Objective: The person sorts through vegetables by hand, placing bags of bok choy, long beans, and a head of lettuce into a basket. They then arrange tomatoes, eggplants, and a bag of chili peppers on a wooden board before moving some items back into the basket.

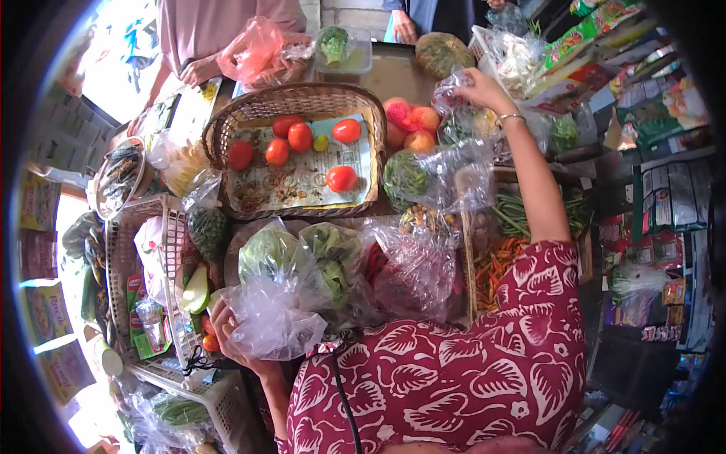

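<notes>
Right-hand grip: The right hand (482,91), extended to the far right of the display, had its fingertips closed on the film of a small clear bag (445,97); the pressure could not be told.
Small-bag location: It sat on the near side of the pumpkin (442,54), just beside the orange-pink fruit (420,141).
Small-bag handling: Judged light and limp, with slippery, easily torn film; the contents could not be identified.
Small-bag hold point: Bunched upper film appeared best, clear of the contents.
Left-hand grip: The left hand (225,325) was set against loose plastic film (276,325) near the body; the film hid part of the fingers, so grasp or mere contact could not be told.
Leafy-greens handling: The bagged leafy greens (268,257) beyond that film were judged bulky, soft and prone to bruising; a hand beneath would have supported them better than film alone.
Edges: The wicker basket (291,98) presented a raised rim between the hands; the white crate (175,242) stood near the left hand.
Room: Produce crowded both hands sideways; upward clearance appeared greatest.
</notes>
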`<control>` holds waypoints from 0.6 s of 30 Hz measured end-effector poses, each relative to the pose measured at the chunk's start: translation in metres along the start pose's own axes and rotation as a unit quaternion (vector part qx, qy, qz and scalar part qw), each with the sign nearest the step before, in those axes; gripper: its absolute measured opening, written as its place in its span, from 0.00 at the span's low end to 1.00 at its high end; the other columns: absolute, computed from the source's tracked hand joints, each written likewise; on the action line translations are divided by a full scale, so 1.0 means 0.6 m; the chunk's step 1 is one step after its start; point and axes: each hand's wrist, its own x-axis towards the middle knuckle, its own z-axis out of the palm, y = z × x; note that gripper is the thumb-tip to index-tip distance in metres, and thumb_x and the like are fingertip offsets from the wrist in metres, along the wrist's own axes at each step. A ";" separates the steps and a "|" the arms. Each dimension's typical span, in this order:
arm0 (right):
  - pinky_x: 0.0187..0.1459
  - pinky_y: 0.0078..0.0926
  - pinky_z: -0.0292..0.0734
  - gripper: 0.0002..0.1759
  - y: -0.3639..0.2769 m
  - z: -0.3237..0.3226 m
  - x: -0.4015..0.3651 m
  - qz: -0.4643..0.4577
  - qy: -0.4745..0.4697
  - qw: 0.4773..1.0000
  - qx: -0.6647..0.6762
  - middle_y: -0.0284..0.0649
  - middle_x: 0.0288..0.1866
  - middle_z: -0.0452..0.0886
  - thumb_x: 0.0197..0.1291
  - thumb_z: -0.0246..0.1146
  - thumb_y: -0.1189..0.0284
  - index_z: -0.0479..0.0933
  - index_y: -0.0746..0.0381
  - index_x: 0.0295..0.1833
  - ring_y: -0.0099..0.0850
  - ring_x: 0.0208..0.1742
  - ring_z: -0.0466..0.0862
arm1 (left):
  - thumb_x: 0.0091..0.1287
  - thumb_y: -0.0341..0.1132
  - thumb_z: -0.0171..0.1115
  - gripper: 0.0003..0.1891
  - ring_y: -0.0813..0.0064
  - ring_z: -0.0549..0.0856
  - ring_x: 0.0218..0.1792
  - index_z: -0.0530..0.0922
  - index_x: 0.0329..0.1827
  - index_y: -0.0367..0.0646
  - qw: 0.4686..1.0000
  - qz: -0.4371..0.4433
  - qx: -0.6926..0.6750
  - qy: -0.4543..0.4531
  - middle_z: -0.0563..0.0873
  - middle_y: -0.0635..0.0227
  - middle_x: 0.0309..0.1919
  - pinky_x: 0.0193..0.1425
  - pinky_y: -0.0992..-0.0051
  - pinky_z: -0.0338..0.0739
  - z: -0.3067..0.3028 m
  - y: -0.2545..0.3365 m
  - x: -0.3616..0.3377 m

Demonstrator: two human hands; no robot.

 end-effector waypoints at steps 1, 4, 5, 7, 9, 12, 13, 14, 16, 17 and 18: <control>0.51 0.29 0.74 0.32 0.019 0.014 0.019 -0.008 0.001 1.000 0.000 0.52 0.49 0.79 0.46 0.66 0.62 0.70 0.64 0.58 0.39 0.51 0.80 | 0.69 0.51 0.44 0.24 0.63 0.74 0.54 0.75 0.42 0.35 0.989 -0.058 -0.125 0.060 0.76 0.56 0.49 0.61 0.61 0.67 0.001 0.031 0.008; 0.58 0.35 0.68 0.53 0.039 0.073 0.054 -0.082 -0.077 0.982 -0.154 0.58 0.58 0.71 0.36 0.73 0.60 0.55 0.63 0.68 0.47 0.58 0.74 | 0.71 0.49 0.43 0.24 0.61 0.75 0.53 0.75 0.41 0.33 0.954 -0.038 -0.287 0.077 0.76 0.55 0.48 0.60 0.60 0.68 -0.001 0.095 0.039; 0.56 0.37 0.70 0.46 0.033 0.087 0.051 -0.094 -0.020 0.980 -0.176 0.54 0.56 0.74 0.36 0.72 0.63 0.61 0.58 0.65 0.48 0.55 0.75 | 0.71 0.49 0.43 0.24 0.61 0.75 0.53 0.75 0.41 0.33 0.944 -0.029 -0.322 0.069 0.76 0.55 0.48 0.60 0.60 0.68 -0.003 0.105 0.042; 0.52 0.38 0.72 0.36 0.026 0.096 0.071 -0.094 0.021 0.982 -0.163 0.49 0.51 0.77 0.37 0.70 0.66 0.67 0.55 0.58 0.47 0.50 0.77 | 0.71 0.49 0.43 0.24 0.61 0.75 0.53 0.75 0.41 0.33 0.940 0.006 -0.339 0.050 0.76 0.55 0.48 0.60 0.60 0.68 -0.013 0.123 0.031; 0.50 0.39 0.73 0.30 0.011 0.093 0.089 -0.095 0.041 0.983 -0.152 0.48 0.48 0.79 0.38 0.69 0.67 0.71 0.55 0.52 0.46 0.49 0.78 | 0.71 0.49 0.43 0.24 0.61 0.75 0.53 0.75 0.41 0.32 0.938 0.050 -0.343 0.026 0.76 0.55 0.48 0.60 0.60 0.68 -0.024 0.146 0.014; 0.47 0.38 0.74 0.20 -0.005 0.081 0.125 -0.106 0.072 0.984 -0.126 0.47 0.43 0.80 0.40 0.67 0.68 0.76 0.56 0.44 0.45 0.46 0.79 | 0.71 0.49 0.43 0.24 0.61 0.75 0.53 0.75 0.40 0.32 0.930 0.095 -0.355 0.008 0.76 0.55 0.48 0.60 0.60 0.68 -0.038 0.174 -0.003; 0.46 0.38 0.74 0.17 -0.010 0.079 0.141 -0.122 0.083 0.983 -0.109 0.47 0.41 0.81 0.40 0.67 0.67 0.77 0.57 0.40 0.44 0.45 0.80 | 0.71 0.49 0.43 0.24 0.61 0.75 0.53 0.75 0.40 0.32 0.931 0.096 -0.353 0.010 0.76 0.55 0.48 0.60 0.60 0.68 -0.036 0.175 -0.004; 0.45 0.36 0.75 0.15 -0.027 0.075 0.152 -0.124 0.108 0.981 -0.105 0.47 0.37 0.81 0.40 0.67 0.65 0.78 0.58 0.36 0.43 0.43 0.80 | 0.71 0.49 0.43 0.24 0.61 0.75 0.53 0.75 0.40 0.32 0.934 0.090 -0.344 0.019 0.76 0.55 0.48 0.60 0.60 0.68 -0.032 0.170 0.001; 0.45 0.36 0.75 0.17 -0.043 0.073 0.193 -0.127 0.128 0.979 -0.099 0.48 0.38 0.82 0.40 0.67 0.63 0.79 0.59 0.38 0.44 0.42 0.81 | 0.71 0.49 0.43 0.24 0.61 0.75 0.53 0.75 0.40 0.32 0.949 0.048 -0.306 0.054 0.76 0.54 0.48 0.60 0.60 0.68 -0.017 0.148 0.014; 0.45 0.36 0.75 0.19 -0.070 0.058 0.201 -0.118 0.127 0.979 -0.106 0.48 0.39 0.82 0.39 0.68 0.63 0.80 0.59 0.39 0.44 0.43 0.81 | 0.71 0.49 0.43 0.24 0.61 0.75 0.53 0.75 0.40 0.32 0.958 0.013 -0.276 0.077 0.76 0.54 0.48 0.60 0.60 0.68 -0.009 0.132 0.023; 0.46 0.35 0.75 0.20 -0.073 0.058 0.223 -0.124 0.115 0.980 -0.104 0.48 0.41 0.82 0.39 0.68 0.61 0.80 0.59 0.39 0.44 0.44 0.81 | 0.71 0.49 0.43 0.24 0.61 0.75 0.53 0.75 0.40 0.32 0.962 -0.012 -0.255 0.094 0.76 0.54 0.48 0.60 0.60 0.68 0.000 0.120 0.030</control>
